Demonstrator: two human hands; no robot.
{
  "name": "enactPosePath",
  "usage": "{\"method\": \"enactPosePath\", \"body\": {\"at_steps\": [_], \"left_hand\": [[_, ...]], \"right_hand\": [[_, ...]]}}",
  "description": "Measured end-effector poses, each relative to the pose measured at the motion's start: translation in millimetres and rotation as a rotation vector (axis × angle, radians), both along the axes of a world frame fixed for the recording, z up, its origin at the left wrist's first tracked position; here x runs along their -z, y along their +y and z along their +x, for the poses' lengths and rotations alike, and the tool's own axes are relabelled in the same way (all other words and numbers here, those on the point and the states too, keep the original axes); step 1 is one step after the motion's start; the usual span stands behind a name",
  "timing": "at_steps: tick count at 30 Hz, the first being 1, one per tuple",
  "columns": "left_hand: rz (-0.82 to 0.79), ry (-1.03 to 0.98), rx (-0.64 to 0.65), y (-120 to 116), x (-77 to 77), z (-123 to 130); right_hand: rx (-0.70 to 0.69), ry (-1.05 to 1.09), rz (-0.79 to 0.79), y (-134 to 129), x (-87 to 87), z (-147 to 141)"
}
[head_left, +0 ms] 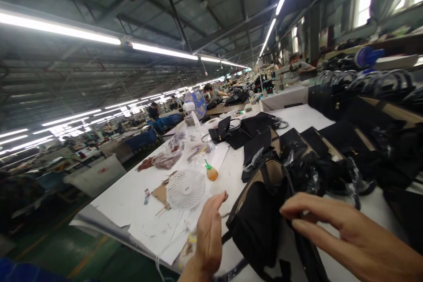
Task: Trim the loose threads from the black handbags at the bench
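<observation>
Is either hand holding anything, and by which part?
The right hand seems to pinch the black bag by its right edge; the open left hand holds nothing.

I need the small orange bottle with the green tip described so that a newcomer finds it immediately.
Start at the long white-topped table. On it, find the round white fan with the slatted grille; the small orange bottle is just to its right. Its rounded orange body and bright green, pointed tip set it apart from this fan and the brown bundled strips.
</observation>
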State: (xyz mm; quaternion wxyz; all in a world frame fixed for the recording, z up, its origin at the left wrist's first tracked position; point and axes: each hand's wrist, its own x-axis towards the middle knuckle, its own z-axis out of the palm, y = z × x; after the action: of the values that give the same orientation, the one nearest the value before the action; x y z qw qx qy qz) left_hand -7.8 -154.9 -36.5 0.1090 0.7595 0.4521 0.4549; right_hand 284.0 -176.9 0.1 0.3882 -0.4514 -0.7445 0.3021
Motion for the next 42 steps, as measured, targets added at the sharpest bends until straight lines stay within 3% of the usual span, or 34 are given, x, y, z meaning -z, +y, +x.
{"method": "enactPosePath", "body": {"at_steps": [3,5,10,13,21,28,42], "left_hand": [[0.046,0.027,-0.079,-20.9,4.3,18.5],[-0.027,0.009,-0.124,-25.4,3.5,31.4],[-0.414,-0.253,-0.103,-10.4,-1.5,39.4],[-0.442,-0.315,-0.073,-5.1,-3.7,34.6],[-0.474,-0.34,-0.154,-7.1,-4.7,36.4],[-0.379,-0.306,-0.164,-6.0,-5.6,39.8],[-0.332,-0.313,-0.12,-6.1,-2.0,42.0]], "right_hand": [[-0.111,-0.098,0.088,28.0,-26.5,-14.7],[-0.201,-0.168,0.115,42.1,-34.7,-25.9],[-0.396,-0.348,0.228,73.0,-34.2,-50.4],[-0.437,-0.447,0.269,86.7,-28.7,-63.7],[-0.394,-0.562,0.319,93.5,-23.4,-86.5],[-0.313,-0.664,0.407,88.5,-24.9,-91.6],[-0.175,-0.607,0.299,82.2,-18.2,-94.8]]}}
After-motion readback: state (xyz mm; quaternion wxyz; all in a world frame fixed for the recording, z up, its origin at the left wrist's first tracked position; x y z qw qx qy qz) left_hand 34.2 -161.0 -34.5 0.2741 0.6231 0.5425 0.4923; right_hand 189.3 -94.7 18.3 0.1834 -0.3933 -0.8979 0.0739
